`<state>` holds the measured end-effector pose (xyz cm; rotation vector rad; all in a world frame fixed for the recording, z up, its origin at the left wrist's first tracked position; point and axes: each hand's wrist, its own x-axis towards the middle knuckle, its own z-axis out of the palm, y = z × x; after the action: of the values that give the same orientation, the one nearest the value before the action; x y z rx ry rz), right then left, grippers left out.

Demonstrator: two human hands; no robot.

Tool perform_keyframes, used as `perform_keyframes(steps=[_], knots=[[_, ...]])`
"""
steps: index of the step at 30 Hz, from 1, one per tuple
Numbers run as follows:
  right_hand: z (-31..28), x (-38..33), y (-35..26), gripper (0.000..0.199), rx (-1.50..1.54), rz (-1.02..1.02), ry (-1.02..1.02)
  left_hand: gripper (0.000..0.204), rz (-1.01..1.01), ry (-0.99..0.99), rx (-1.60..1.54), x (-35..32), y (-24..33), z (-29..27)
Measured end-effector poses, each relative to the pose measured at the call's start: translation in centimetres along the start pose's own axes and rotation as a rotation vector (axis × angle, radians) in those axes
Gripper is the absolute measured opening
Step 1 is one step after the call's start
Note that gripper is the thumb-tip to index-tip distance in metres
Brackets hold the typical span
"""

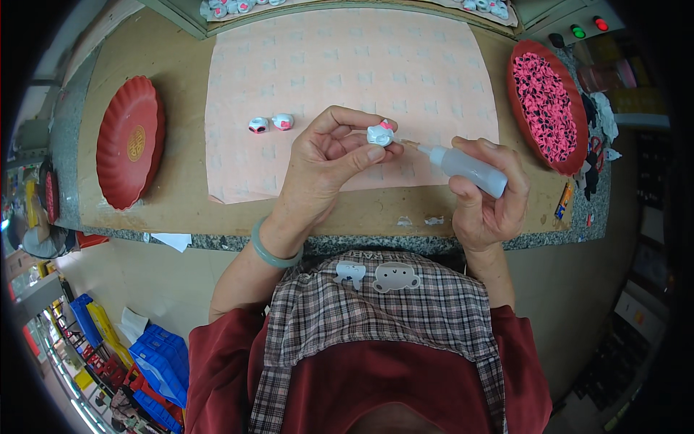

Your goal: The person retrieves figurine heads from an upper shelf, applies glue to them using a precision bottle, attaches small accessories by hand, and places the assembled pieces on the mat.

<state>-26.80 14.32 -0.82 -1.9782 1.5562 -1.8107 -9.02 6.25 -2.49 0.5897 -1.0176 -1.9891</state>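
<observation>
At the near middle of the desk (173, 206), above the lower edge of a pale pink sheet (347, 79), both hands are raised and working together. Left hand (325, 163) is closed in a pinch: thumb and forefinger grip a small white figurine with a pink bow (380, 134), held clear of the sheet, the other fingers curled beneath. Right hand (488, 199) is wrapped around a small clear squeeze bottle (466, 165), fingers pressed about its body. The bottle's long axis runs from lower right to upper left, and its thin nozzle points straight at the figurine; the tip lies just beside the piece, and contact cannot be confirmed at this size. The figurine thus lies to the left of the right hand and slightly farther from the body, in line with the nozzle, while the left hand already holds it. Two similar white and pink figurines (270, 124) lie on the sheet, well to the left of the left hand. A red scalloped plate (130, 145) sits bare at the left of the desk; a red tray (522, 101) at the right holds a heap of small pink and dark pieces. More white pieces show at the far edge.
</observation>
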Motion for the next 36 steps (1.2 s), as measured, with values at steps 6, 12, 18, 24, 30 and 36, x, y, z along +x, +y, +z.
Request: perform_keyframes(steps=[6, 12, 18, 24, 30, 36], knots=[[0.03, 0.09, 0.09, 0.048, 0.008, -0.011, -0.009, 0.025, -0.004, -0.006, -0.004, 0.02, -0.04, -0.07], [0.05, 0.06, 0.14, 0.047, 0.008, -0.014, -0.005, 0.026, -0.01, -0.009, -0.005, 0.04, 0.02, -0.08], [0.06, 0.02, 0.17, 0.047, 0.047, 0.01, 0.014, 0.027, -0.053, -0.041, -0.048, 0.05, 0.22, -0.24], [-0.04, -0.1, 0.24, 0.047, 0.062, 0.02, 0.014, 0.027, -0.107, -0.075, -0.113, 0.1, 0.35, -0.4], [0.03, -0.05, 0.21, 0.046, 0.077, 0.01, 0.027, 0.026, -0.13, -0.076, -0.134, 0.08, 0.28, -0.44], [0.01, 0.03, 0.21, 0.046, 0.059, 0.011, 0.011, 0.026, -0.141, -0.081, -0.141, 0.06, 0.25, -0.49]])
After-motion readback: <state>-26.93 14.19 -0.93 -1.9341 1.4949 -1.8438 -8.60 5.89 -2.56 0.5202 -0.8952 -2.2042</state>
